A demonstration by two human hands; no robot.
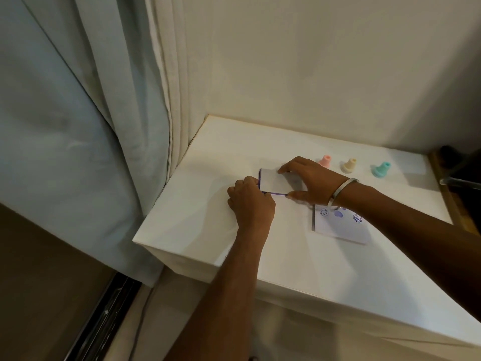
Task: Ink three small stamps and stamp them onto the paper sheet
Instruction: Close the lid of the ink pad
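The paper sheet (338, 225) already carries three purple prints. Just beyond it, both hands work the flat ink pad (276, 182): the left hand (250, 201) pinches its near corner, the right hand (309, 182) spans it, fingers spread, apparently closing it. Three stamps (349, 165) stand farther back, so the stamping looks done; next comes pressing the lid home.

Wall: plain cream wall (325, 61) behind the worktop, unmarked, evenly lit
Worktop: white, smooth, box-like worktop (208, 157) with thick sides, set into the corner against the wall
Curtains: pale grey-blue curtain (57, 126) at left, hanging to the floor; cream pleated curtain (169, 74) beside it, touching the worktop's left edge
Floor: brown floor (39, 282) at lower left; dark metal track (104, 321) runs along it below the curtain hem
Right edge: wooden surface (442, 178) with dark, blurred items, not identifiable
Light: soft, warm, dim; faint shadows on the worktop
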